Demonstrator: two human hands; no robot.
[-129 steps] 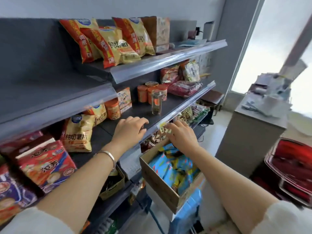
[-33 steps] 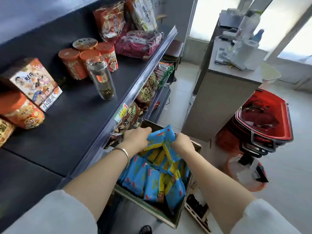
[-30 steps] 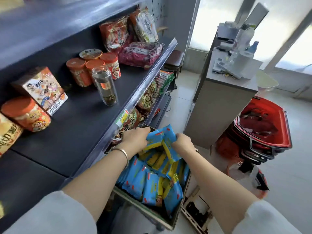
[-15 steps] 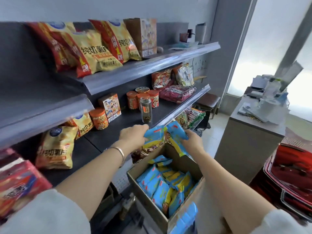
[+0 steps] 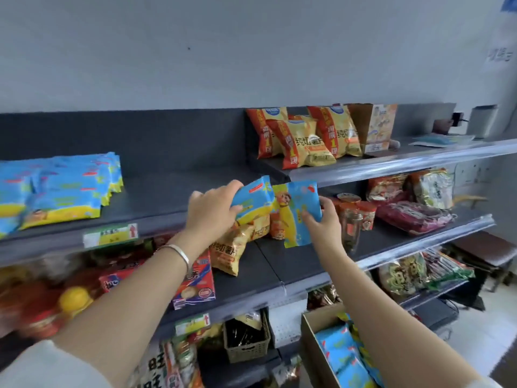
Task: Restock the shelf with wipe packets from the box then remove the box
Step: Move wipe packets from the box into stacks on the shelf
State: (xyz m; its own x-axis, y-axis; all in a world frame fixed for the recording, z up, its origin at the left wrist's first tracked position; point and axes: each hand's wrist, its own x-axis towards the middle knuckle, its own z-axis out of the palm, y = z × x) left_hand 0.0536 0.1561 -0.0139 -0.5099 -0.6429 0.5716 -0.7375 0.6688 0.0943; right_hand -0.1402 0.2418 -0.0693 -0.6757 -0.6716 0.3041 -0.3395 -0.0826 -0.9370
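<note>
Both hands are raised in front of the shelves with blue-and-yellow wipe packets between them. My left hand [image 5: 212, 214] grips a packet [image 5: 253, 200] from above. My right hand [image 5: 321, 222] holds another packet [image 5: 296, 211] upright by its lower right side. The two packets touch at the middle. A row of the same wipe packets [image 5: 58, 189] stands on the dark upper shelf [image 5: 167, 197] at the far left. The cardboard box [image 5: 313, 351] sits low at the bottom right, with several packets [image 5: 341, 357] inside.
Yellow-and-red chip bags [image 5: 305, 135] and a carton stand on the top right shelf. Orange cups, a glass jar [image 5: 351, 228] and red bags fill the shelf behind my hands. A brown basket [image 5: 246, 340] sits below. A dark stool [image 5: 486, 247] stands at the right.
My hands have lifted the packets out of the box and carried them up and to the left, level with the upper shelf. My view has swung left, showing the stocked packets.
</note>
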